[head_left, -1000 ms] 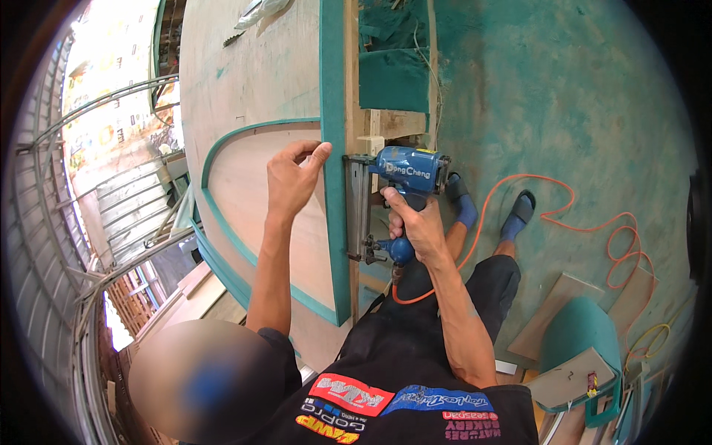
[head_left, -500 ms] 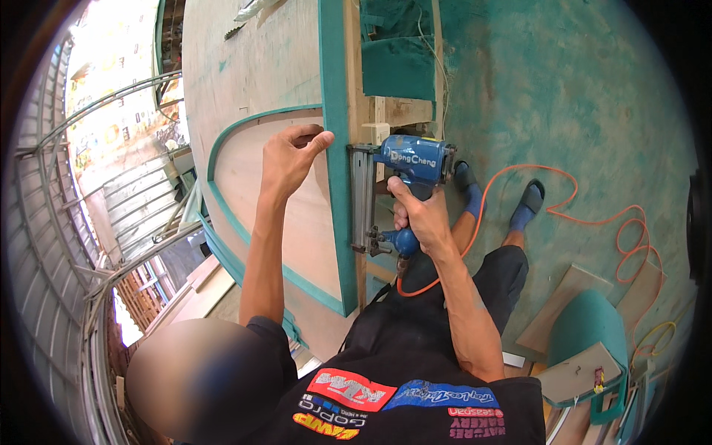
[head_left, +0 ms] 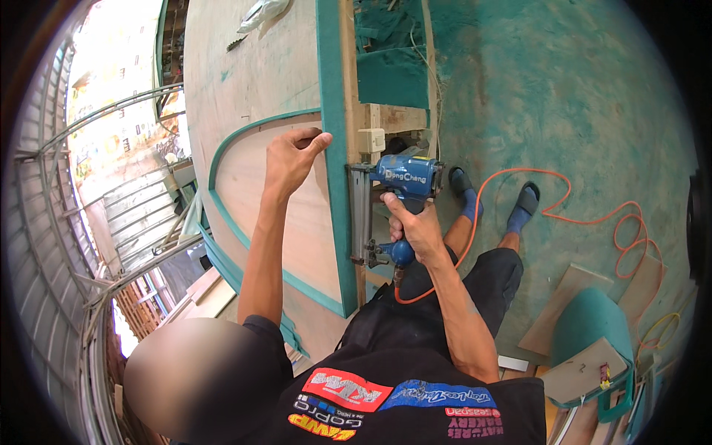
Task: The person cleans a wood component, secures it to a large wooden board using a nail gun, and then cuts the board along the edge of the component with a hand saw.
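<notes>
My right hand (head_left: 417,228) is wrapped round the handle of a blue nail gun (head_left: 404,173). The nail gun's grey magazine (head_left: 361,215) lies along the edge of a wooden panel, and its nose end meets the green edge strip (head_left: 335,178). My left hand (head_left: 291,165) is over a pale plywood panel (head_left: 282,215) with a curved green border. Its fingers are curled in and the thumb points at the strip; what they hold, if anything, is hidden. An orange air hose (head_left: 415,300) runs from the base of the nail gun.
The hose loops over the green-stained floor (head_left: 564,119) on the right. Past the nail gun, a white box (head_left: 371,140) sits on the wooden frame. At lower right are a green bin-like container (head_left: 591,326) and loose boards (head_left: 564,300). A plastic bag (head_left: 262,13) lies on the far plywood.
My right hand and the nail gun have shifted a little toward me along the panel edge. The left hand keeps nearly the same place and shape.
</notes>
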The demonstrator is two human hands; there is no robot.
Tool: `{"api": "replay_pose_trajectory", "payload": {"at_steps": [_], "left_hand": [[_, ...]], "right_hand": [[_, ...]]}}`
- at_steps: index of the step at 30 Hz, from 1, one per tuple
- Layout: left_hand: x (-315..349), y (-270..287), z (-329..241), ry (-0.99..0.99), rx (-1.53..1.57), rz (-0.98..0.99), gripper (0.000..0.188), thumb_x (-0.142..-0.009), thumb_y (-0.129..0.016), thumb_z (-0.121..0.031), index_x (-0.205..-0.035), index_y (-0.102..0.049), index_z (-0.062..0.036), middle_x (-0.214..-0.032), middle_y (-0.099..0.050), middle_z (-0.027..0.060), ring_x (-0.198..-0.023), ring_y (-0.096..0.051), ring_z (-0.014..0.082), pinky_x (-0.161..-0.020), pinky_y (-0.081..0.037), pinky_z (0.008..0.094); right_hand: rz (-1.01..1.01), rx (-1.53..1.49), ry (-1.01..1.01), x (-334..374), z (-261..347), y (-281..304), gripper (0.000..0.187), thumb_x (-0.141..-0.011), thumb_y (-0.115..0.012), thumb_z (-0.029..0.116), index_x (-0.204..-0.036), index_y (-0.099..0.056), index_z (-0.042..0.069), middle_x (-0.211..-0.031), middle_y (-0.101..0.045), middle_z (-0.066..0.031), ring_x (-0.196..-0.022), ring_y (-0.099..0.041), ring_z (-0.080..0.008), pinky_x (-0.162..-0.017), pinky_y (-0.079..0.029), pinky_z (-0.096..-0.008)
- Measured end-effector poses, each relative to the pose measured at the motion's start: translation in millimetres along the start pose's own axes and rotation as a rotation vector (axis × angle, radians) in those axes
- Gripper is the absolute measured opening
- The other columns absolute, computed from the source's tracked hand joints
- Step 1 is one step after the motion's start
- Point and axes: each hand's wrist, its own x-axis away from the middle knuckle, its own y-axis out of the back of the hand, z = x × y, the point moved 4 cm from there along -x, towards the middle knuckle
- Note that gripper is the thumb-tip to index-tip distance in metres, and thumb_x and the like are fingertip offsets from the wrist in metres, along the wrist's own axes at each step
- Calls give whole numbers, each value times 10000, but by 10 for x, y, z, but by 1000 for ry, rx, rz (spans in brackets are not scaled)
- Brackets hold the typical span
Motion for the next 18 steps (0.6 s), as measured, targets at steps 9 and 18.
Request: {"api": "replay_pose_trajectory", "payload": {"at_steps": [9, 18], "left_hand": [[40, -58, -5, -29, -5, -25, 501, -921, -756, -398, -1175, -730, 34, -1054, -766, 171, -1020, -724, 215, -924, -535, 316], [41, -47, 15, -52, 0, -28, 487, -929, -748, -382, -1169, -731, 42, -1054, -768, 165, -1017, -725, 211, -914, -539, 312]], "right_hand": [[-20, -10, -5, 37, -90, 43, 304, -902, -784, 294, -929, -614, 44, -592, -527, 17, -474, -497, -86, -454, -436, -272], [15, 57, -22, 16, -34, 84, 336, -933, -756, 324, -1022, -642, 20, -590, -499, 20, -490, -487, -90, -478, -437, -271]]}}
